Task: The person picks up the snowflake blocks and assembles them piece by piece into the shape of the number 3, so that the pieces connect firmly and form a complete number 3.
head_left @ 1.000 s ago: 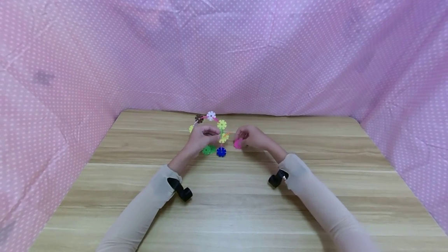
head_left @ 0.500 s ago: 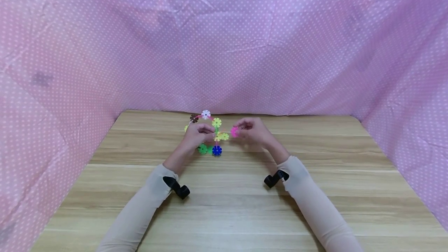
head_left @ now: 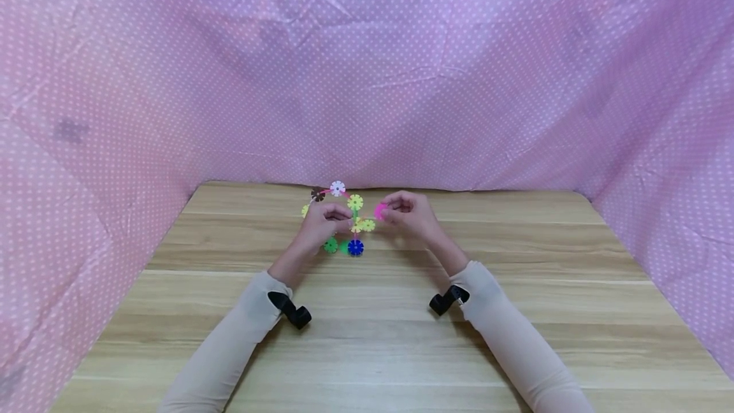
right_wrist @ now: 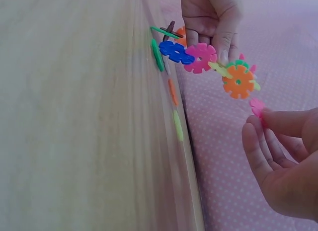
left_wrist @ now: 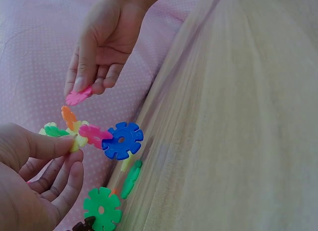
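My left hand point(head_left: 318, 223) pinches the chain point(left_wrist: 94, 134), my right hand point(head_left: 418, 215) pinches a pink disc point(left_wrist: 78, 96) just off its orange disc point(right_wrist: 231, 88), so I guess I'm joining them and must line them up

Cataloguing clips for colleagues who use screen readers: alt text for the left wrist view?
A left hand pinches a chain of multicoloured notched plastic discs, while a right hand holds a bright pink notched plastic disc close to the chain's orange disc. Behind are a wood-grain tabletop and pink white-dotted cloth.
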### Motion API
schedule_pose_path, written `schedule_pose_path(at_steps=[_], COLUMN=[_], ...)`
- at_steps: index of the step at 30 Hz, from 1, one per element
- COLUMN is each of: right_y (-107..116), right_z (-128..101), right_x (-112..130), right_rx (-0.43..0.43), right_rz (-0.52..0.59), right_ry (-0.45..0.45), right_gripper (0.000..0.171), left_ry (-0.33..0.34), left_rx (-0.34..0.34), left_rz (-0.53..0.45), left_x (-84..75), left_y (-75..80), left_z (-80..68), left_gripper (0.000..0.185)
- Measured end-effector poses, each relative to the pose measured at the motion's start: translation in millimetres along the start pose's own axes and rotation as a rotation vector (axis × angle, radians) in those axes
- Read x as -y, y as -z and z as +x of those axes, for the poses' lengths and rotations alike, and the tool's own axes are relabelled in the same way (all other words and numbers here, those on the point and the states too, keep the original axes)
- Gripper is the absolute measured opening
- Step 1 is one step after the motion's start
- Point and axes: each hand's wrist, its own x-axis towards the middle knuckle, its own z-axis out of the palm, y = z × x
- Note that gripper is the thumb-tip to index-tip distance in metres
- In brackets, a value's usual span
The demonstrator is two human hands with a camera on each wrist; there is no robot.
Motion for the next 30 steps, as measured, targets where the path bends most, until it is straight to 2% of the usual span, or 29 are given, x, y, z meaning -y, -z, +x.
schedule_pose_path(at_steps=[8, 16, 19, 23, 30], right_y=[-2, -4, -5, -5, -5], right_z=[0, -1, -1, -1, -3], right_x=[0, 1, 1, 1, 0], right_rx=[-0.023, -0.015, -0.001, 0.013, -0.014], right_rz=[0.058, 0.113, 0.112, 0.088, 0.043], right_ry=[0.019, 0.004, 0.008, 0.022, 0.013], right_gripper=[0.026, 0.026, 0.025, 0.025, 0.022], left_ry=[-0.033, -0.022, -0.019, -0.049, -0.071], left_rx=[-0.008, -0.015, -0.021, -0.026, -0.039], left_rz=[0.009, 0.006, 0.006, 0.029, 0.110], left_x=[-2.0, -2.5, -2.5, -2.7, -1.5], left_y=[-4.6, -7.5, -8.4, -9.2, -11.1], left_z=[-1.2, -2.4, -2.5, -3.4, -4.3], left_gripper=[0.019, 0.018, 0.019, 0.018, 0.016])
